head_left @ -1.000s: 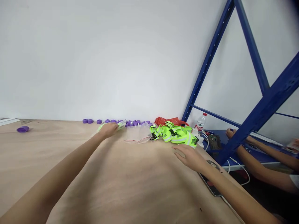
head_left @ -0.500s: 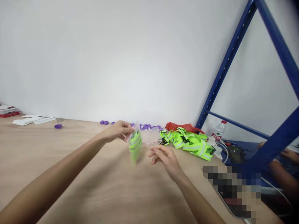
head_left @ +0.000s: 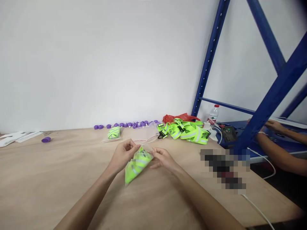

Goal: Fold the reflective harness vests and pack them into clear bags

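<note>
A clear zip-lock bag (head_left: 138,163) with a folded neon-green reflective strap inside hangs tilted between my hands, just above the table. My left hand (head_left: 123,155) pinches the upper left corner of its mouth. At the opposite corner, my right hand (head_left: 163,158) grips the bag's edge between thumb and forefinger, the other fingers loosely curled. Beyond my hands lie flat clear bags (head_left: 144,134) with red seal lines. Another packed bag (head_left: 114,133) of green strap rests to their left, and a heap of loose green reflective straps (head_left: 187,131) with black buckles to their right.
Purple caps (head_left: 129,124) line the wall, and one purple piece (head_left: 46,139) lies apart at left near white strips (head_left: 26,136). A red plastic bag (head_left: 179,117), water bottle (head_left: 213,113) and blue rack (head_left: 261,121) stand right. A co-worker's arms (head_left: 280,150) show beyond the rack.
The bag has come down and nearer to me. My right hand, apart from it before, now grips its other top corner. The head view has shifted, uncovering the packed bag behind my left hand.
</note>
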Demonstrator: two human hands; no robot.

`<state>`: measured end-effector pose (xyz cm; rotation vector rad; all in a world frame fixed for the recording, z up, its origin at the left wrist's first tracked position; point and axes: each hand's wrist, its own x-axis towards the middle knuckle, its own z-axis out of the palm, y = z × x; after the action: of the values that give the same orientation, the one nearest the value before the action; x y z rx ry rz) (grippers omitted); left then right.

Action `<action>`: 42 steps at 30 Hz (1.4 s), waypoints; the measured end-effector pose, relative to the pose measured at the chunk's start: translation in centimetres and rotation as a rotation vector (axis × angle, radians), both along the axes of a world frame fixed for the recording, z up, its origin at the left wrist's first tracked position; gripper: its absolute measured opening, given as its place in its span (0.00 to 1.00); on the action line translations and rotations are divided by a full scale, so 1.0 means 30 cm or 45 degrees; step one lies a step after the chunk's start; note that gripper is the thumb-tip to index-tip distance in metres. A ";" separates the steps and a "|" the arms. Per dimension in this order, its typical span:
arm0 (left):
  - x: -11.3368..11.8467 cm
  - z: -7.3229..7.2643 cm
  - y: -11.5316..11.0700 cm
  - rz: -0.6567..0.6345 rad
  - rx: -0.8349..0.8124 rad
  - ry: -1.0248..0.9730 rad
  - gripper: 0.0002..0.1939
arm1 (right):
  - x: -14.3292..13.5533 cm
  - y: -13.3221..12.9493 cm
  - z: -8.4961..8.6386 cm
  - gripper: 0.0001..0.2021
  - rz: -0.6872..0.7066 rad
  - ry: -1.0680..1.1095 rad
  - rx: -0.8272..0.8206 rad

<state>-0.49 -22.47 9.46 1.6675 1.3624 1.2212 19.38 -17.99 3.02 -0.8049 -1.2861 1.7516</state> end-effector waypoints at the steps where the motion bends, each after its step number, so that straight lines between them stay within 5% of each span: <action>1: -0.008 -0.019 -0.002 0.018 0.087 0.050 0.21 | 0.010 0.006 -0.012 0.20 -0.046 0.001 -0.002; 4: -0.037 -0.086 -0.014 -0.089 0.218 0.259 0.19 | 0.012 0.017 -0.042 0.19 -0.136 0.032 0.009; 7: -0.055 -0.148 -0.019 -0.242 0.135 0.496 0.50 | 0.001 0.022 -0.061 0.18 -0.205 0.084 0.056; 8: -0.057 -0.162 -0.017 -0.279 0.087 0.544 0.53 | 0.002 0.024 -0.065 0.18 -0.227 0.086 0.106; 13: -0.071 -0.189 0.002 -0.417 0.035 0.579 0.35 | 0.051 0.029 -0.064 0.06 -0.170 -0.296 0.668; 18: -0.113 -0.188 0.006 -0.514 -0.017 0.447 0.37 | 0.072 0.026 -0.050 0.26 0.097 -0.849 1.157; 22: -0.151 -0.166 0.003 -0.524 -0.101 0.237 0.31 | 0.038 0.026 -0.060 0.28 0.014 -0.863 1.419; 24: -0.174 -0.150 0.004 -0.590 -0.102 0.024 0.32 | 0.021 0.024 -0.069 0.22 -0.096 -0.670 1.270; 27: -0.204 -0.139 0.010 -0.572 -0.093 -0.260 0.38 | 0.002 0.014 -0.077 0.14 -0.241 -0.337 0.730; 30: -0.211 -0.147 0.018 -0.398 -0.155 -0.265 0.26 | -0.008 0.000 -0.068 0.14 -0.209 -0.145 0.366; 35: -0.240 -0.140 0.033 -0.120 -0.056 -0.147 0.19 | 0.024 0.009 -0.027 0.17 -0.339 -0.070 0.458; 38: -0.307 -0.079 0.061 0.068 0.049 -0.142 0.23 | 0.068 0.045 -0.026 0.20 -0.556 0.064 0.327; 42: -0.407 0.079 0.172 0.207 0.134 -0.049 0.28 | 0.114 0.091 -0.049 0.22 -0.772 0.273 0.029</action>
<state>-12.70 -17.30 11.82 1.6205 1.4558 1.4324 22.80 -15.26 1.56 -0.8561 -0.8048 1.2882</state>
